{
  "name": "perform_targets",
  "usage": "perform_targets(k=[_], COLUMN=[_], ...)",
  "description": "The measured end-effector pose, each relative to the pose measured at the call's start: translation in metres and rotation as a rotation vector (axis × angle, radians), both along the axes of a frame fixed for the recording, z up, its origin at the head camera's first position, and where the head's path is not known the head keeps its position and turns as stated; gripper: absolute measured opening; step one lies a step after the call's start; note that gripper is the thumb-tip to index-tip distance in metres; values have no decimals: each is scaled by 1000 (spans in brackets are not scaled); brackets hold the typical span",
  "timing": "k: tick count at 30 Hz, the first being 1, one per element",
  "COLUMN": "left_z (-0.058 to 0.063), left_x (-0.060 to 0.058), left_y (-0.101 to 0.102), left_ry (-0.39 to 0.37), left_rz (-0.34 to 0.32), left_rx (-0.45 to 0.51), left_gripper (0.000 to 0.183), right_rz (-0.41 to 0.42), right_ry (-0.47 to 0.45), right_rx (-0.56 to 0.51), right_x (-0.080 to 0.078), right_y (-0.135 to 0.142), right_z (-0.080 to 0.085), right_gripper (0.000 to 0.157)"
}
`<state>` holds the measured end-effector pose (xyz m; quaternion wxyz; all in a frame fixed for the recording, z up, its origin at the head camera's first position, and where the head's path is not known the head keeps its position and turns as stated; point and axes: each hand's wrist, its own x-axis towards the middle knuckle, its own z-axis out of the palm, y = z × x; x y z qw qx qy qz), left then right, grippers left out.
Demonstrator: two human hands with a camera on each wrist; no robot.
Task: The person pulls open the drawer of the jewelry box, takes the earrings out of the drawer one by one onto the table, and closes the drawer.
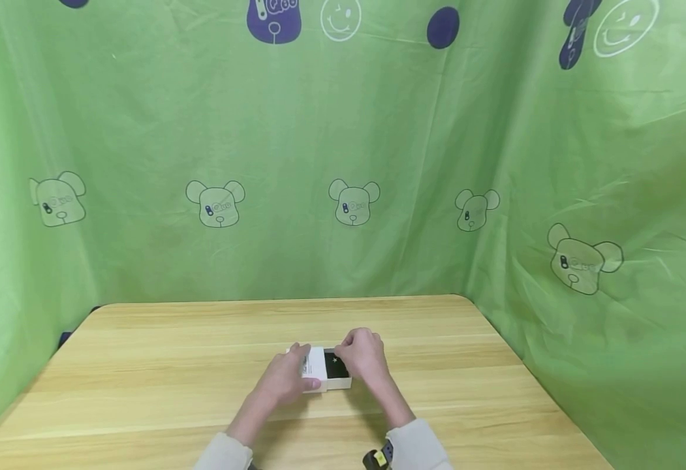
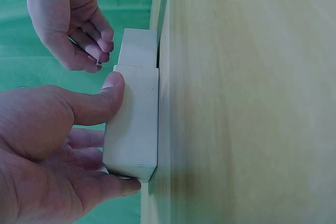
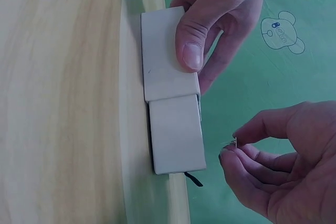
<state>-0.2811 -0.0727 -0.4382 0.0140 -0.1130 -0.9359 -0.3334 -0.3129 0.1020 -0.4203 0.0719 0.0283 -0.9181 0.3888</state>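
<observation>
A white sliding box stands on the table, its outer sleeve (image 1: 316,361) partly off the inner drawer (image 1: 339,384). My left hand (image 1: 286,377) grips the sleeve from the left, thumb along the near side. The drawer sticks out to the right and shows a black insert (image 1: 337,371) with a tiny star-shaped piece (image 1: 335,360) on it. Above the drawer's right end, my right hand (image 1: 364,356) pinches a small metal earring (image 3: 234,141) with a thin pin between thumb and forefinger. In both wrist views the earring is apart from the box.
The box rests on a light wooden table (image 1: 172,365). Green curtains (image 1: 296,261) with bear-head prints hang behind and beside it. A short black ribbon (image 3: 193,179) pokes out of the drawer's end. A dark band with a yellow part (image 1: 380,458) is at the right wrist.
</observation>
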Motion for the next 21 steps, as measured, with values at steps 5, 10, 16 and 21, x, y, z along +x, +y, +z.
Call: perform_targets(k=[5,10,16,21], left_z=[-1,-1,-2,-3], left_x=[0,0,-1,-1], left_y=[0,0,0,1], left_ry=[5,6,1,-2], left_rz=[-3,-1,1,2], left_rx=[1,5,9,18], left_gripper=[78,78,78,78], right_rz=[12,18,34,27], right_ry=[-26,-19,38,43], right_rx=[-31,-25,5,-12], right_x=[0,-2,-3,-3], right_y=[1,2,5,7], right_z=[1,2,2,3], right_gripper=[8,6,6,6])
